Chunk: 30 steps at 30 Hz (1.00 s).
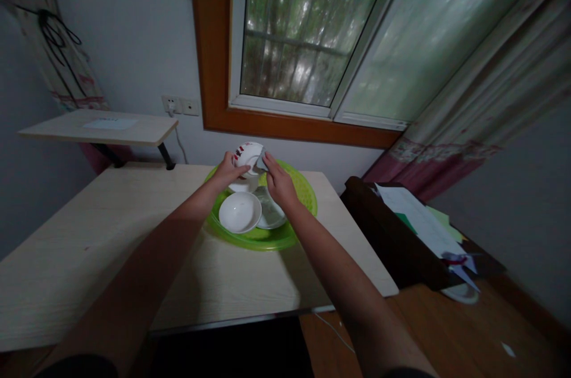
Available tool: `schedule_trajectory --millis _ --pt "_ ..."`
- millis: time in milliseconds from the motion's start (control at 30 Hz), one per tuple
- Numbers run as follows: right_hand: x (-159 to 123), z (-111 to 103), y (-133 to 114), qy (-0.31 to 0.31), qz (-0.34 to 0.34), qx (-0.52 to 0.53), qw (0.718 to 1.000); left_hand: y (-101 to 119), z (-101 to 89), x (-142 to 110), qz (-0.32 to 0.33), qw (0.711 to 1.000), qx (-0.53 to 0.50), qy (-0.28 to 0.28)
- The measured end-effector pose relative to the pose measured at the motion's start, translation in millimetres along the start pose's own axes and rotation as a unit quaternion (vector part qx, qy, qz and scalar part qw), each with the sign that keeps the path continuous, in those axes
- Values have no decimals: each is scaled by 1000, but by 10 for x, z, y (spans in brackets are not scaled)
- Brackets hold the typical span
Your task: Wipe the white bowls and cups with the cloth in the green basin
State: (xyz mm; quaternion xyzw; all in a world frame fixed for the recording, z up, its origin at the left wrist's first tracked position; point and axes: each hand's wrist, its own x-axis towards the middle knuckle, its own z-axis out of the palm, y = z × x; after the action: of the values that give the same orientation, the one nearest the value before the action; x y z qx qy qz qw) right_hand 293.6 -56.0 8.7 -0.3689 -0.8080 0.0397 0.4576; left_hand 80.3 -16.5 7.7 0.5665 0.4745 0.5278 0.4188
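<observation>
My left hand [228,171] grips the rim of a white bowl [246,153] with red and dark markings on its outside. The bowl is tilted and held above a green plastic basket [263,244]. Against the bowl's right side, my right hand [279,180] presses a small grey cloth [262,163], fingers closed over it. Below my hands, a white bowl [239,213] sits upright at the front of the basket. Beside it lies another bowl [270,211], partly hidden by my right wrist. One more white bowl [244,184] shows behind, mostly covered.
The basket stands on a pale wooden table [241,289]. At the left is a small raised shelf [147,127] with a sheet of paper [110,123] on it. A window [294,38] is behind. To the right, a dark brown stand [388,235] carries papers and scissors.
</observation>
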Motion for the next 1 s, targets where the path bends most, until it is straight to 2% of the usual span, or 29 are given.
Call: schedule_trajectory --millis 100,200,433,600,733,867,1000 --pt "-19 20 89 19 68 16 997 -51 -24 35 -11 998 -62 5" --pt "-29 31 110 23 95 25 995 -42 -20 19 -13 996 -83 -4" --pt "-19 -15 45 34 52 29 998 112 34 -110 -23 999 26 -23" --pt "-19 -34 7 11 -2 4 1000 137 33 -118 2 998 50 -30" --pt "-16 -38 -46 -17 -53 -6 998 142 38 -107 -4 997 67 -27" --pt "-2 -48 -79 -23 -54 -11 998 158 47 -118 17 996 83 -28" --pt "10 -38 -39 15 -18 1 1000 144 40 -116 33 994 104 -26"
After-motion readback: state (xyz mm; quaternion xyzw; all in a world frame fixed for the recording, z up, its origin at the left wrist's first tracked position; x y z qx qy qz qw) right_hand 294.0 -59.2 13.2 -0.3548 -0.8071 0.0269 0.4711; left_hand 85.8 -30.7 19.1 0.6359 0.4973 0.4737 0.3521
